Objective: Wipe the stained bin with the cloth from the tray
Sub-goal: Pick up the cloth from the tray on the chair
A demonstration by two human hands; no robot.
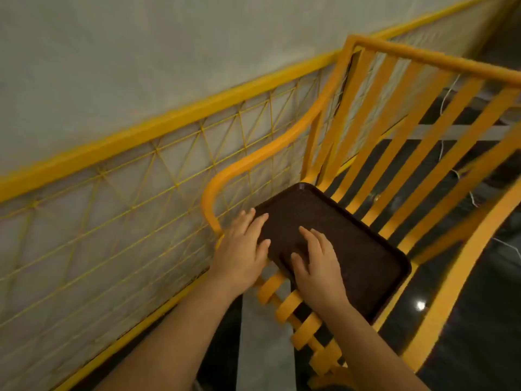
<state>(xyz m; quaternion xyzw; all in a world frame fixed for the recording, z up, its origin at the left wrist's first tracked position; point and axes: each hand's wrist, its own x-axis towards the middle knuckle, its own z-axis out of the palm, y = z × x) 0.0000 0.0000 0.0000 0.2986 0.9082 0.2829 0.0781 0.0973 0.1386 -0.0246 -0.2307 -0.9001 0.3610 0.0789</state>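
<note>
A dark brown tray [355,244] lies on the slatted seat of a yellow chair [363,114]. Nothing is on the part of the tray's surface that shows. My left hand [243,249] rests at the tray's near left corner, its straight fingers reaching over the edge onto the surface. Just to its right, my right hand [317,261] lies flat on the tray's near end with the fingers spread. No cloth and no bin are in view.
The chair's curved yellow armrest [253,165] rises just left of the tray. Beyond it runs a yellow wire-mesh railing [127,176] along a pale wall. A dark glossy floor [479,320] shows under and to the right of the chair.
</note>
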